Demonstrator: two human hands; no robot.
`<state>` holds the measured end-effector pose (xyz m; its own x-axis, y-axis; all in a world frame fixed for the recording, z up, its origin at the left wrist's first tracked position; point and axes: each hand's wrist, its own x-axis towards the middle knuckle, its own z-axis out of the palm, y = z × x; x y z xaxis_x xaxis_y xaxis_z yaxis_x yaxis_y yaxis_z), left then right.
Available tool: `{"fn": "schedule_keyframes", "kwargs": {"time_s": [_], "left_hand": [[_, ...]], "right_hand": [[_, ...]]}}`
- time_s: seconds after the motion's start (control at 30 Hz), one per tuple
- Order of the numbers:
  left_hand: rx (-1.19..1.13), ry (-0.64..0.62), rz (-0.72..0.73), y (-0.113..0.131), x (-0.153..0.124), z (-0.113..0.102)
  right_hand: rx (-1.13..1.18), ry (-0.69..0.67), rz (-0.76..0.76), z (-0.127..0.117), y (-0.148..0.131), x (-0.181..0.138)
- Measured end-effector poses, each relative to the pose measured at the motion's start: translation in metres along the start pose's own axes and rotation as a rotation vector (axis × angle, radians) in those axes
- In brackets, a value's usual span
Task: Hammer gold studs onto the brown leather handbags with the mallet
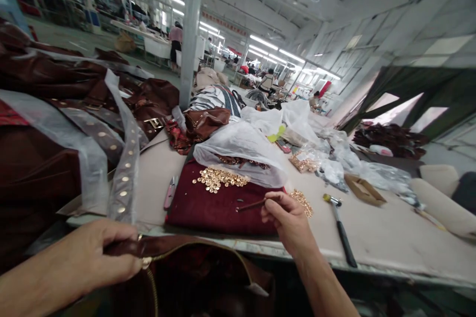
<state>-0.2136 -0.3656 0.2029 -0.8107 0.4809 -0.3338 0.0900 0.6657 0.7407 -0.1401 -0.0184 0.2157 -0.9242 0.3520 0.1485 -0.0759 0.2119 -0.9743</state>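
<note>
Bag (pixel 208 277), brown leather with an open zip, is sitting at the table edge right under the left hand (pixel 92 257), which is closing around its top rim. Right hand (pixel 288 218) is pinching a thin brown rod (pixel 256 204), tip lying over a dark red cloth (pixel 211 208). Gold studs (pixel 219 178) are piling just beyond the rod; more studs are touching the right hand's far side. Hammer (pixel 340 230) is lying just right of that hand. Studded strap (pixel 124 178) is hanging above the left hand.
</note>
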Motion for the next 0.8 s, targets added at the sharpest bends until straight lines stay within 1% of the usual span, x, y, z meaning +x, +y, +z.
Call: {"fn": "schedule_keyframes", "kwargs": {"time_s": [0.1,0.17,0.23,0.37,0.47,0.53,0.67,0.8], "left_hand": [[-0.119,-0.130,-0.021,0.007,-0.003,-0.008],[-0.123,-0.167,-0.025,0.010,-0.007,-0.011],[-0.121,-0.171,-0.019,0.011,-0.013,-0.013],[-0.124,-0.183,-0.008,0.006,-0.024,-0.017],[-0.136,-0.215,0.018,0.002,-0.027,-0.020],[-0.145,-0.222,0.040,0.000,-0.028,-0.021],[-0.144,-0.219,0.056,-0.002,-0.028,-0.019],[-0.152,-0.204,0.040,-0.003,-0.027,-0.015]], "right_hand": [[0.253,-0.021,0.109,0.023,-0.008,-0.030],[0.412,-0.046,0.206,0.040,-0.013,-0.048],[0.472,-0.071,0.263,0.055,-0.018,-0.063],[0.437,-0.155,0.286,0.084,-0.023,-0.085],[0.382,-0.233,0.312,0.102,-0.021,-0.093],[0.354,-0.256,0.326,0.111,-0.018,-0.095],[0.325,-0.244,0.343,0.120,-0.014,-0.097],[0.295,-0.234,0.362,0.122,-0.013,-0.096]]}}
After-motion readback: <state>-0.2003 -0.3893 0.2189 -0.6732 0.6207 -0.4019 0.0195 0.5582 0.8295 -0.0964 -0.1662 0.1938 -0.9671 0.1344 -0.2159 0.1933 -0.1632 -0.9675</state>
